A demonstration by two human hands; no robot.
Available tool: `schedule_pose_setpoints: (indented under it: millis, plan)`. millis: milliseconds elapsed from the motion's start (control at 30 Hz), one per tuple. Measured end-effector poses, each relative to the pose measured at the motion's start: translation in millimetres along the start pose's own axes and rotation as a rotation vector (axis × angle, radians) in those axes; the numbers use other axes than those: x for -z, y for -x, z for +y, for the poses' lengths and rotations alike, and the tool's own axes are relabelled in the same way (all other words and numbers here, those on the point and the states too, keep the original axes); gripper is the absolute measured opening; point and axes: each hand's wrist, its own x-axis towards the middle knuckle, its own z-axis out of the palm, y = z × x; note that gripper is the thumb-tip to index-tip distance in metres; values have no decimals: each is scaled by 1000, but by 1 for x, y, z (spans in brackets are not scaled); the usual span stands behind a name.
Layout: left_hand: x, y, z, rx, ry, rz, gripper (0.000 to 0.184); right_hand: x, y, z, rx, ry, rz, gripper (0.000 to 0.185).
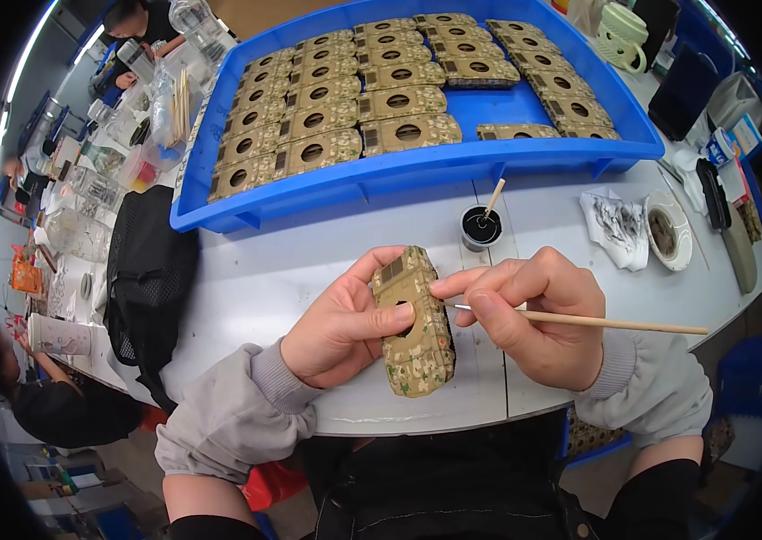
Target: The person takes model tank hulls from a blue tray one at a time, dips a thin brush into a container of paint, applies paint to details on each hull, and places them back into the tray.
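In my left hand (345, 328) is a camouflage-patterned part (419, 360), held upright over the near side of the table, with my thumb beside its round hole. My right hand (538, 315) pinches a thin wooden-handled brush (615, 322). The brush's tip reaches the part's right edge, and my right index fingertip is close to that edge. Beyond my hands stands a small cup of black liquid (481, 227) with a wooden stick leaning in it.
A blue tray (327, 200) holds rows of similar camouflage parts. A black mesh bag (152, 279) lies left. At right are a stained cloth (613, 229) and a white dish (682, 252). Two other people sit at the left, one near a pale cup (62, 337).
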Motion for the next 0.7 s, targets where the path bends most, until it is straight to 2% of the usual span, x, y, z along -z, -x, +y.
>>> schedule_pose_setpoints:
  millis: [200, 333, 500, 700]
  plan:
    - [0, 0, 0, -9, -7, 1, 57, -1, -2, 2, 23, 16, 31, 18]
    - [2, 0, -1, -8, 49, 19, 67, 11, -14, 3, -168, 158, 354, 20]
    - [0, 1, 0, -7, 31, -7, 57, 34, -26, 25, -253, 272, 395, 22]
    - [2, 2, 0, 0, 43, -13, 56, 35, -26, 30, -253, 332, 381, 23]
